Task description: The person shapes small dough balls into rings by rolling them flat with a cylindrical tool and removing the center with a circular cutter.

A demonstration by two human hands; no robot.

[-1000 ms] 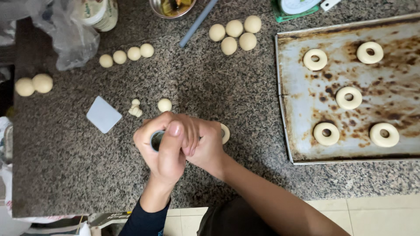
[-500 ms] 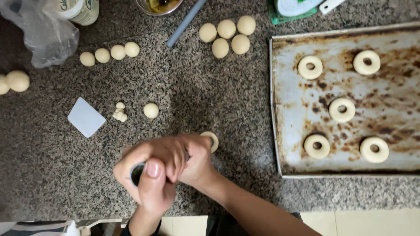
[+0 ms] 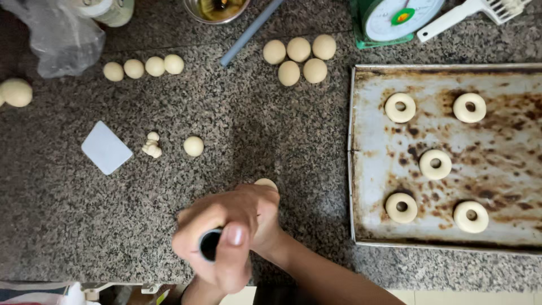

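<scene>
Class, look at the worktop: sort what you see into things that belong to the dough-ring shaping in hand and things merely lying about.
Belonging:
left hand gripping a dark tube cutter
right hand over a dough piece
baking tray with five dough rings
dough balls

Lying about:
green scale
plastic bag
white scraper
metal bowl

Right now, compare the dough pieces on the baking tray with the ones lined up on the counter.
The tray pieces are flattened rings with a hole; the counter pieces are whole round balls. The rings lie spread apart on the baking tray; the balls sit close together in a row. Both are pale, smooth dough.
</scene>
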